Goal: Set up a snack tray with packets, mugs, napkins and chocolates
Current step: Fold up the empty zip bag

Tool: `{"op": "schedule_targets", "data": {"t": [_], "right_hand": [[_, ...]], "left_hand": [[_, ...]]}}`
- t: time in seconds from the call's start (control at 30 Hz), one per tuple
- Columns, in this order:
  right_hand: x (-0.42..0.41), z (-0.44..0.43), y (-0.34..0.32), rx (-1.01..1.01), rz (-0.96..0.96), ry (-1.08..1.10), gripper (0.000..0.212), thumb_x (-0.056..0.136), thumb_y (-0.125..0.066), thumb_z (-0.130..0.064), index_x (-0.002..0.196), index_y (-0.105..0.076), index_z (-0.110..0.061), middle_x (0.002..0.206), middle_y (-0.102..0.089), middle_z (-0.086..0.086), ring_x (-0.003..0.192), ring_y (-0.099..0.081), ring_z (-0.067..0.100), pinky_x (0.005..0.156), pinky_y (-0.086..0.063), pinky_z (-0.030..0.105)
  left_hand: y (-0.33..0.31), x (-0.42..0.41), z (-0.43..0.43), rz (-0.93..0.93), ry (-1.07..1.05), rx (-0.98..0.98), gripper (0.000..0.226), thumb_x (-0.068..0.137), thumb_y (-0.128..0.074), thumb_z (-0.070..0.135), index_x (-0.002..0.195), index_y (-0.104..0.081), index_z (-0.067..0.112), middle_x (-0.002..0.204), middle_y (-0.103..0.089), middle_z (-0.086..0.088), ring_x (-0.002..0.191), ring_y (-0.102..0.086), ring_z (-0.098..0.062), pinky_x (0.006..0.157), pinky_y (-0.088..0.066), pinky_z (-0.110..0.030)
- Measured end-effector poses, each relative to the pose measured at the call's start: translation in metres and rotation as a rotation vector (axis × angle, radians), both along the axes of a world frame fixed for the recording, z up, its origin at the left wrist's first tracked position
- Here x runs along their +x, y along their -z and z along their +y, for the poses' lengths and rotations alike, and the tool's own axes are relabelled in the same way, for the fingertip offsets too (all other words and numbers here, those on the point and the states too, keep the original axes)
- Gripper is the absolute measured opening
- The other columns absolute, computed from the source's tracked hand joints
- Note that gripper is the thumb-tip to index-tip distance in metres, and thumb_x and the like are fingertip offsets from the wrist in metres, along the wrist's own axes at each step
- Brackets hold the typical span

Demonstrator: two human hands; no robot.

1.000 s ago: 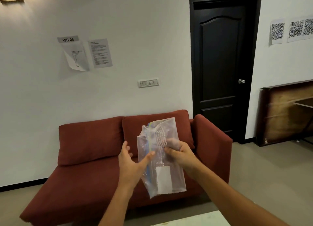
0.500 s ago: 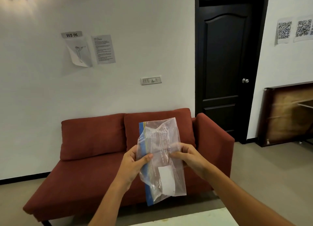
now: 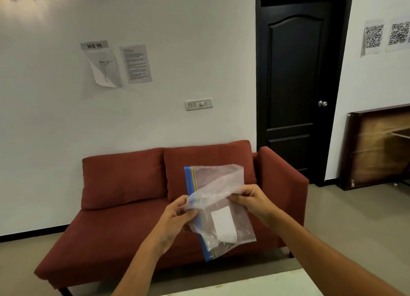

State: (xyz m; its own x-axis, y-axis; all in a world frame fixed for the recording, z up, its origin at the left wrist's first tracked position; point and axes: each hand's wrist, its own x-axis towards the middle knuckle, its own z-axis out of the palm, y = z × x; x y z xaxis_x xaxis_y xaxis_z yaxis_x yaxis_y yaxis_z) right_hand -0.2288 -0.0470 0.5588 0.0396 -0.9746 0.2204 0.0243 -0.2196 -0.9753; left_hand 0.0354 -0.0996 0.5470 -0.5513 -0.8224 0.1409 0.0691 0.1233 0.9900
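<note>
I hold a clear plastic zip bag [image 3: 218, 193] with a blue strip along its left edge and a white label low on its front, up in the air in front of me. My left hand [image 3: 177, 215] pinches its left edge. My right hand [image 3: 249, 199] grips its right side, where the upper part of the bag is folded over diagonally. No tray, mugs, napkins or chocolates are in view.
A red sofa [image 3: 124, 207] stands against the white wall straight ahead. A black door [image 3: 297, 84] is to the right, with a wooden board [image 3: 377, 149] leaning beside it. A pale table edge [image 3: 255, 287] shows at the bottom.
The top of the bag has been folded down diagonally between my hands. My left hand has closed on the bag's edge, and the blue strip has come into full view.
</note>
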Motion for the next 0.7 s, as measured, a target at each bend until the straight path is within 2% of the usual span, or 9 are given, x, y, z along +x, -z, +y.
{"op": "schedule_targets", "data": {"t": [0.07,0.13,0.23,0.33,0.4,0.47,0.53,0.63,0.7], "right_hand": [[-0.003,-0.003,-0.004,-0.003,0.002,-0.051,0.019,0.094,-0.065,-0.006,0.101,-0.082,-0.013,0.106,-0.078,0.012,0.092,-0.075,0.025,0.074,-0.061,0.031],[-0.006,-0.009,-0.007,0.007,-0.024,-0.077,0.030,0.093,-0.058,0.004,0.094,-0.083,-0.012,0.108,-0.076,0.015,0.092,-0.073,0.029,0.072,-0.062,0.033],[-0.006,-0.017,-0.011,-0.023,-0.055,-0.109,0.038,0.089,-0.056,0.016,0.081,-0.083,-0.010,0.111,-0.073,0.021,0.096,-0.071,0.039,0.074,-0.063,0.039],[-0.003,-0.022,-0.013,-0.117,-0.025,-0.091,0.040,0.082,-0.056,0.024,0.073,-0.081,-0.007,0.106,-0.074,0.018,0.091,-0.073,0.034,0.069,-0.063,0.037],[0.000,-0.025,-0.015,-0.172,0.009,-0.036,0.039,0.080,-0.056,0.025,0.072,-0.079,-0.005,0.103,-0.075,0.015,0.091,-0.073,0.029,0.069,-0.062,0.035],[0.001,-0.028,-0.017,-0.225,0.035,0.036,0.036,0.081,-0.057,0.023,0.072,-0.079,-0.004,0.102,-0.075,0.013,0.093,-0.073,0.029,0.072,-0.062,0.036],[0.002,-0.030,-0.019,-0.267,0.089,0.114,0.035,0.080,-0.058,0.025,0.072,-0.078,-0.003,0.103,-0.074,0.014,0.097,-0.071,0.031,0.076,-0.062,0.042],[0.003,-0.035,-0.020,-0.289,0.183,0.177,0.036,0.079,-0.059,0.027,0.073,-0.078,-0.003,0.105,-0.073,0.015,0.101,-0.069,0.033,0.084,-0.061,0.051],[0.005,-0.037,-0.023,-0.304,0.193,0.182,0.032,0.079,-0.061,0.026,0.074,-0.078,0.000,0.105,-0.073,0.016,0.101,-0.069,0.033,0.086,-0.060,0.052]], "left_hand": [[-0.002,0.000,-0.003,0.025,-0.046,0.019,0.026,0.097,-0.058,0.001,0.112,-0.072,0.017,0.110,-0.074,-0.010,0.086,-0.072,-0.022,0.064,-0.059,-0.033],[-0.007,0.000,-0.006,0.044,-0.073,0.060,0.039,0.094,-0.049,-0.012,0.098,-0.078,0.015,0.106,-0.074,-0.005,0.079,-0.070,-0.017,0.058,-0.056,-0.029],[-0.010,-0.003,-0.011,0.102,-0.084,0.096,0.054,0.087,-0.039,-0.024,0.071,-0.076,0.011,0.105,-0.074,0.000,0.086,-0.073,-0.015,0.059,-0.056,-0.027],[-0.012,-0.008,-0.015,0.180,-0.083,0.146,0.057,0.087,-0.036,-0.025,0.062,-0.072,0.011,0.109,-0.073,-0.003,0.090,-0.073,-0.016,0.063,-0.058,-0.029],[-0.015,-0.008,-0.018,0.265,-0.036,0.238,0.043,0.087,-0.044,-0.016,0.067,-0.071,0.011,0.110,-0.072,-0.009,0.088,-0.073,-0.020,0.062,-0.059,-0.032],[-0.023,-0.004,-0.021,0.357,0.097,0.381,0.018,0.076,-0.053,0.004,0.080,-0.070,0.009,0.110,-0.068,-0.017,0.088,-0.068,-0.029,0.067,-0.056,-0.038],[-0.029,-0.002,-0.024,0.360,0.159,0.468,0.027,0.069,-0.060,0.023,0.090,-0.068,0.008,0.114,-0.064,-0.021,0.097,-0.060,-0.037,0.079,-0.051,-0.046],[-0.034,-0.014,-0.032,-0.019,0.001,0.319,0.054,0.076,-0.077,0.047,0.112,-0.069,0.007,0.117,-0.070,-0.017,0.103,-0.069,-0.036,0.082,-0.057,-0.049],[-0.037,-0.023,-0.033,-0.166,-0.069,0.234,0.074,0.072,-0.087,0.048,0.127,-0.061,0.007,0.121,-0.071,-0.016,0.106,-0.071,-0.033,0.079,-0.060,-0.045]]}}
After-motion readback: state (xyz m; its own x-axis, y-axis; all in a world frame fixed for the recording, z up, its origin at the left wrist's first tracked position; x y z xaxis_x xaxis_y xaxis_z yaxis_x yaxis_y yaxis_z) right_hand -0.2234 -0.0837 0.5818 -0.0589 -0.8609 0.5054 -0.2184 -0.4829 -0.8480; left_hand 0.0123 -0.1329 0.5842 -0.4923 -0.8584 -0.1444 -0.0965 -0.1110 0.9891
